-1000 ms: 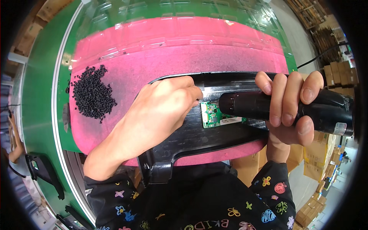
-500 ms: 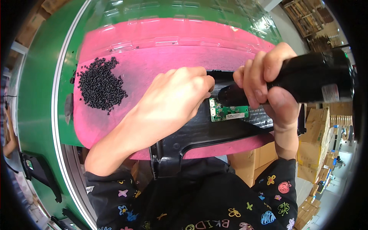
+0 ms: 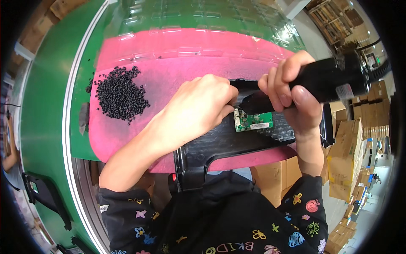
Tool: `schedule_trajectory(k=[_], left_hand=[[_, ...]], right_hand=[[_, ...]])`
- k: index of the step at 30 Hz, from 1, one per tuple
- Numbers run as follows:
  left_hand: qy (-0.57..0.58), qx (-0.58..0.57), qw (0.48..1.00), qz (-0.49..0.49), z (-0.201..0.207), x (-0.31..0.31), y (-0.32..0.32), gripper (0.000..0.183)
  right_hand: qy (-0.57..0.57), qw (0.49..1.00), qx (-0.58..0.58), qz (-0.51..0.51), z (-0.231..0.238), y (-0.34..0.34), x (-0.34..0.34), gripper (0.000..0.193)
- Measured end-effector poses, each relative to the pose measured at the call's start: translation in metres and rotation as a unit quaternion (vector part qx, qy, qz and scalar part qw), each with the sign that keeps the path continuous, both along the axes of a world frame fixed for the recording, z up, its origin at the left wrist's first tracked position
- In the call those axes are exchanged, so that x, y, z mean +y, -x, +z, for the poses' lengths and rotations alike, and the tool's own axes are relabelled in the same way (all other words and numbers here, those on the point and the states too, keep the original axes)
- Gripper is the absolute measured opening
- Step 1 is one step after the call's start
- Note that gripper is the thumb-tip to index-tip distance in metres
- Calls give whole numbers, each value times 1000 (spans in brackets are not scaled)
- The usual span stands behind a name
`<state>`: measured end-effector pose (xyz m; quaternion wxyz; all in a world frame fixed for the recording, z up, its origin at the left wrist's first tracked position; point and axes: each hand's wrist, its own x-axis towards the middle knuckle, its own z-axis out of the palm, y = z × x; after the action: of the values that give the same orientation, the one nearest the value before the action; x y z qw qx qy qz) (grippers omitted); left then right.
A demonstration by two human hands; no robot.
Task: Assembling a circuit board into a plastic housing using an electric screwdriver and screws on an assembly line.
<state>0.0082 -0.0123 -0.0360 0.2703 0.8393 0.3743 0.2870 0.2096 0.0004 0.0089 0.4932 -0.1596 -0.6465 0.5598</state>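
My right hand is wrapped around a black electric screwdriver, held slanted with its nose at the upper left corner of a green circuit board. Beside that nose, my left hand has its fingers pinched together; whatever they may hold is hidden. White connectors line the board's left edge, and a pale label strip runs along its near side. The board sits in a black plastic panel, partly under both hands. The screwdriver's very tip cannot be made out.
A heap of small black screws lies on the pink mat to the left. A clear plastic sheet with raised pockets covers the far part. Cardboard boxes stand at the right. Another black panel is at far left.
The whole view has shifted slightly, so the screws and mat appear farther right. The screwdriver's rear end has moved a little left, while its nose stays at the same board corner.
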Motion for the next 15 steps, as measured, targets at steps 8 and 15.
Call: schedule_trajectory(k=[8, 15], left_hand=[[38, -76, 994, -64, 2, 2, -4, 14], [242, -166, 954, -62, 18, 3, -12, 14]], right_hand=[[-14, 991, 130, 38, 19, -28, -18, 26], [-9, 978, 208, 32, 27, -31, -25, 22]])
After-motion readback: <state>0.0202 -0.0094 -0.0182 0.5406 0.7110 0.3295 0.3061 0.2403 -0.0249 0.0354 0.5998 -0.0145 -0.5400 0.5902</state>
